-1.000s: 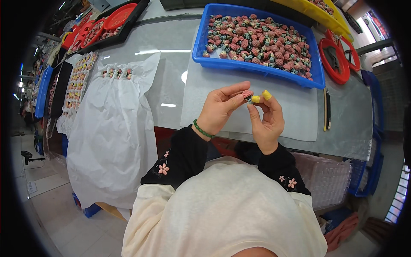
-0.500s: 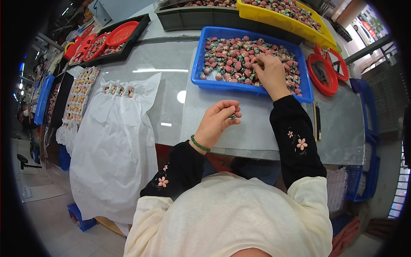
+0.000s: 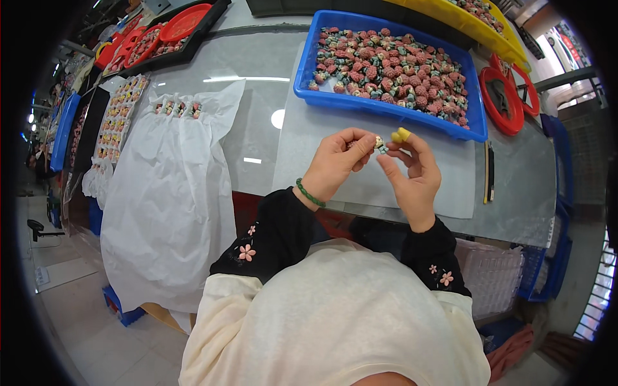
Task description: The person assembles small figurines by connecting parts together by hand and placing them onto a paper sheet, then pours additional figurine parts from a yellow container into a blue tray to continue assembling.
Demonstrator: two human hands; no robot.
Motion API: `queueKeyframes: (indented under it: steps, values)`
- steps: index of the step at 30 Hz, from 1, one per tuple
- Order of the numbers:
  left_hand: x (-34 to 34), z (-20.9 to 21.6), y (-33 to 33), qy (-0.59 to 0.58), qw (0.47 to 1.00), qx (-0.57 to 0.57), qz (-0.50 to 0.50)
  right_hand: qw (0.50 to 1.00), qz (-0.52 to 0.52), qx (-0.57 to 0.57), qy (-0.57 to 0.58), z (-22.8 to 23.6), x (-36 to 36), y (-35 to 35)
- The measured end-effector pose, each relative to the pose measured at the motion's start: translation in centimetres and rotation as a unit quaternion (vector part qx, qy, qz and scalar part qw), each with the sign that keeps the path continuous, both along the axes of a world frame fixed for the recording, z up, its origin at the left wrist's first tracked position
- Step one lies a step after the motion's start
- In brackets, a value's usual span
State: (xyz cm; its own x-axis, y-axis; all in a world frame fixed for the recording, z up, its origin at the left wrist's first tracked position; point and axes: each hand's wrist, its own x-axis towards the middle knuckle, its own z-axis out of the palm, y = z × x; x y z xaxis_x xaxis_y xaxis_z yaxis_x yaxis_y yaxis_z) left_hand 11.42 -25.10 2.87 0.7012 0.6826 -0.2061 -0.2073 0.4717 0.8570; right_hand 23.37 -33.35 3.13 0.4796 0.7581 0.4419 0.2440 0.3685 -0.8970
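Observation:
My left hand (image 3: 336, 161), a green braided bracelet at its wrist, is closed on a small figurine (image 3: 380, 144). The figurine has a pale front and a blue-green part, and the fingers hide some of it. Close on its right is my right hand (image 3: 413, 183), with yellow covers on two fingertips. Its fingers are apart and its thumb tip is near the figurine; whether they touch is hard to see. Beyond both hands stands a blue bin (image 3: 393, 110) full of similar pink, bumpy-topped figurines (image 3: 386, 71).
White paper sheets (image 3: 170, 212) lie at the left, with several figurines along their far end. Beside them is a tray of small figures (image 3: 121, 116). A yellow bin (image 3: 508, 45) and red round trays (image 3: 502, 103) are at the far right. Thin tools (image 3: 489, 170) lie near the right edge.
My right hand has come out of the blue bin and back beside my left hand. My left hand has turned and shows more of the figurine. The view has shifted slightly.

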Motion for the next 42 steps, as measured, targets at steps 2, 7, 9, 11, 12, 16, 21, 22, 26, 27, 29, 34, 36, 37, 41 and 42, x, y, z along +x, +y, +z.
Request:
queueKeyframes:
  steps: [2, 7, 9, 11, 12, 16, 21, 22, 26, 27, 29, 34, 36, 37, 41, 42]
  values:
    - [0.3, 0.3, -0.4, -0.004, 1.0, 0.028, 0.0, 0.999, 0.019, -0.028, 0.042, -1.0, 0.5, -0.8]
    - [-0.6, -0.5, -0.5, -0.041, 0.998, 0.023, -0.035, 0.998, 0.024, -0.009, 0.052, -2.1, -0.1, -1.4]
    - [-0.5, -0.9, -0.7, -0.063, 0.997, 0.011, -0.037, 0.999, 0.014, 0.012, 0.036, -2.7, -0.2, -1.4]
    - [-0.6, -0.7, -0.8, -0.076, 0.997, 0.003, -0.028, 0.999, 0.008, 0.034, 0.02, -2.8, -0.3, -1.5]
    - [-0.7, -0.6, -0.9, -0.074, 0.997, 0.003, -0.027, 0.999, 0.003, 0.045, 0.013, -2.8, -0.3, -1.5]
    - [-0.9, -0.2, -0.5, -0.092, 0.994, -0.028, -0.055, 0.998, -0.02, 0.058, -0.002, -2.8, -0.3, -1.4]
    - [-1.0, 0.6, -0.2, -0.12, 0.988, -0.091, -0.017, 0.999, 0.018, 0.027, 0.012, -2.4, 0.4, -1.4]
    - [-1.0, 0.2, -0.1, -0.081, 0.996, -0.022, -0.009, 0.998, 0.052, 0.004, 0.037, -2.2, 0.5, -1.4]
    - [-1.5, -0.4, 0.3, 0.006, 0.996, 0.089, -0.019, 0.991, 0.095, -0.034, 0.087, -1.3, 0.2, -0.2]
    - [-1.7, -0.5, 0.3, 0.009, 0.996, 0.092, -0.011, 0.988, 0.107, -0.052, 0.102, -1.2, 0.1, 0.1]
    - [-2.3, -0.3, -0.1, 0.025, 0.984, 0.171, -0.038, 0.981, 0.137, -0.065, 0.117, -0.9, -0.3, 0.6]
    - [-3.8, 0.3, -0.1, 0.024, 0.987, 0.156, 0.012, 0.976, 0.13, -0.075, 0.155, -0.3, -1.7, 1.3]
    - [-4.5, 2.5, 1.1, 0.049, 0.972, 0.229, 0.026, 0.978, 0.101, -0.072, 0.165, -0.2, -1.8, 1.5]
    - [-5.3, 4.2, 2.1, 0.07, 0.949, 0.297, 0.082, 0.977, 0.111, -0.072, 0.168, -0.4, -1.9, 1.5]
    - [-10.4, 9.3, 8.8, 0.17, 0.793, 0.497, 0.309, 0.981, 0.105, -0.094, 0.136, 0.0, -2.2, 1.4]
    - [-11.5, 9.1, 10.1, 0.244, 0.752, 0.522, 0.32, 0.979, 0.106, -0.103, 0.138, 0.0, -2.4, 1.4]
